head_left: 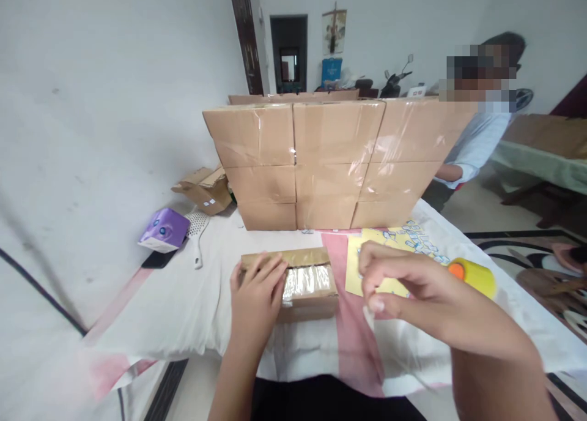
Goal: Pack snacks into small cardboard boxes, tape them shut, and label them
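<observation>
The cardboard box [316, 311] is positioned on the cloth-covered counter [183, 311], near the front edge and directly before the wearer. Clear film [309, 283], apparently packing tape, covers the exposed right part of its top face.

Left hand [257, 289]: laid palm down over the left end of the box, fingers moderately spread across the top, bearing on it rather than gripping around it. Right hand [408, 286]: raised to the right of the box and apart from it, thumb and forefinger brought together in a narrow pinch. A pale sliver [368, 316] shows at the fingertips; it is blurred, so whether it is held cannot be confirmed.

Handling: the box should be light and fairly stiff at its folded edges, with panels likely to give under pressure at mid-face. The filmed area is probably slick. Take hold at the two short ends, close to the corners, and keep fingers off the film. Apply moderate force only; thin board may dent.

Adjacent items: a yellow roll [479, 277] with an orange core lies beyond the right hand, near a yellow printed sheet [354, 268]. Large stacked cartons [330, 182] stand behind the box.
</observation>
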Tool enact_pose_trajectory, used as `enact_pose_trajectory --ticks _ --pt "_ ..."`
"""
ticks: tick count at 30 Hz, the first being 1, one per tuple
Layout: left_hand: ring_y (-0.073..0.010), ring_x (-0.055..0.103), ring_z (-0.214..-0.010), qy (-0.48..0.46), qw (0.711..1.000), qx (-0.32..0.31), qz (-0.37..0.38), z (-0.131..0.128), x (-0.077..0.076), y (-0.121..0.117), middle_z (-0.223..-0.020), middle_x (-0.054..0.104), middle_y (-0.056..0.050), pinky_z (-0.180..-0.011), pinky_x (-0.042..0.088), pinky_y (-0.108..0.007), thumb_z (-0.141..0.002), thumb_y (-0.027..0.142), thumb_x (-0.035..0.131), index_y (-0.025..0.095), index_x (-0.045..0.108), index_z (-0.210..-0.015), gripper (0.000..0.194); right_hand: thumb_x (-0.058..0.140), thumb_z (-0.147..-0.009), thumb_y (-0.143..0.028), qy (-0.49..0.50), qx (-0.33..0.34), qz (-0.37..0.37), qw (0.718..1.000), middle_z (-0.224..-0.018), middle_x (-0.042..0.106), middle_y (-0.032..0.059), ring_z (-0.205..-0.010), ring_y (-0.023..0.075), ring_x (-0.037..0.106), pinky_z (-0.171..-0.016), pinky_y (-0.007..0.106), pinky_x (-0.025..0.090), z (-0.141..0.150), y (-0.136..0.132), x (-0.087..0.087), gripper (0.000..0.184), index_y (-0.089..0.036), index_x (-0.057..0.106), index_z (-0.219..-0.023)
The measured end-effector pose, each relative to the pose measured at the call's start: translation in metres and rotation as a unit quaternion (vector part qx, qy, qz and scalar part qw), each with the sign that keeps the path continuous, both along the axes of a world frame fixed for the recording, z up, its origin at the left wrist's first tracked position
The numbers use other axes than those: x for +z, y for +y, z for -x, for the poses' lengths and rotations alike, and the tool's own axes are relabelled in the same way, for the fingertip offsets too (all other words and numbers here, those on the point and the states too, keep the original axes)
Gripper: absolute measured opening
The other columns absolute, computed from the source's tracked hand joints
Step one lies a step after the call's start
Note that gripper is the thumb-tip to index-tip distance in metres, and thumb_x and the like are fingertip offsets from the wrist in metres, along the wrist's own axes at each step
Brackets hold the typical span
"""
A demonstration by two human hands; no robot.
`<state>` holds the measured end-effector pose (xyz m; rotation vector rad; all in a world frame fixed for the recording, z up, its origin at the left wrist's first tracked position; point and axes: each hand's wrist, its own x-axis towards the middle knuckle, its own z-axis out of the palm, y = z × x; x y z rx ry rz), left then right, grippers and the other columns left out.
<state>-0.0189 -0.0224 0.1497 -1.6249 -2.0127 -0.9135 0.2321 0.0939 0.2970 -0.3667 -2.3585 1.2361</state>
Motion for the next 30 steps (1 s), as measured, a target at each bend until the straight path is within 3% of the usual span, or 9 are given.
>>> enact_pose_trajectory --ticks 3,5,9,12,16,19,30 --pt "-0.0289 0.067 -0.127 -0.013 0.998 -0.029 0.062 0.003 -0.008 0.004 -0.130 0.074 -0.004 -0.114 0.039 -0.055 -0.103 0.032 0.053 0.028 0.073 -0.124 0.030 0.070 -0.091 -0.034 -0.045 0.090 0.111 0.989 -0.079 0.064 0.0000 -0.071 0.0150 0.058 -0.066 0.029 0.046 0.033 0.016 -0.009 0.015 -0.023 0.072 -0.082" --pt "-0.0309 0.063 -0.132 -0.006 0.995 -0.036 0.091 0.003 -0.011 0.000 -0.136 0.070 -0.005 -0.113 0.041 -0.056 -0.102 0.038 0.054 0.026 0.071 -0.129 0.034 0.071 -0.088 -0.033 -0.069 0.093 0.133 0.984 -0.079 0.063 -0.0011 -0.070 0.0136 0.056 -0.064 0.027 0.043 0.061 0.028 -0.026 0.014 -0.021 0.071 -0.081" --pt "-0.0315 0.059 -0.137 0.012 0.992 -0.037 0.120 -0.001 -0.009 -0.009 -0.141 0.067 -0.004 -0.114 0.041 -0.057 -0.104 0.035 0.051 0.026 0.069 -0.132 0.035 0.063 -0.088 -0.019 -0.148 -0.007 0.019 0.989 -0.073 0.061 -0.0012 -0.069 0.0133 0.056 -0.063 0.025 0.041 0.112 0.047 -0.073 0.014 -0.017 0.068 -0.075" --pt "-0.0306 0.058 -0.138 0.012 0.992 -0.034 0.121 -0.003 -0.008 -0.010 -0.142 0.066 -0.003 -0.116 0.039 -0.055 -0.104 0.031 0.049 0.026 0.067 -0.136 0.037 0.062 -0.086 -0.012 -0.171 -0.038 -0.041 0.984 -0.068 0.060 -0.0011 -0.066 0.0137 0.054 -0.063 0.026 0.038 0.129 0.054 -0.096 0.017 -0.016 0.064 -0.070" --pt "-0.0306 0.054 -0.142 0.019 0.992 -0.051 0.110 -0.002 -0.011 -0.012 -0.148 0.062 0.001 -0.117 0.036 -0.056 -0.101 0.022 0.046 0.036 0.060 -0.144 0.047 0.061 -0.087 -0.009 -0.168 -0.036 -0.076 0.982 -0.072 0.061 -0.0005 -0.069 0.0139 0.055 -0.066 0.027 0.037 0.127 0.057 -0.098 0.018 -0.017 0.062 -0.071" --pt "-0.0326 0.050 -0.144 0.035 0.991 -0.073 0.106 0.002 -0.014 -0.016 -0.153 0.057 0.001 -0.116 0.034 -0.057 -0.098 0.020 0.050 0.042 0.067 -0.134 0.046 0.060 -0.089 -0.009 -0.169 -0.036 -0.096 0.980 -0.075 0.061 0.0004 -0.071 0.0146 0.055 -0.068 0.027 0.038 0.126 0.059 -0.095 0.019 -0.017 0.061 -0.071" --pt "-0.0290 0.043 -0.149 0.046 0.983 -0.146 0.107 0.007 -0.012 -0.021 -0.148 0.061 0.008 -0.122 0.024 -0.054 -0.094 0.016 0.047 0.040 0.066 -0.135 0.051 0.059 -0.093 -0.010 -0.123 -0.036 -0.119 0.985 -0.087 0.060 0.0033 -0.085 0.0175 0.057 -0.079 0.029 0.042 0.123 0.058 -0.104 0.017 -0.017 0.059 -0.077"
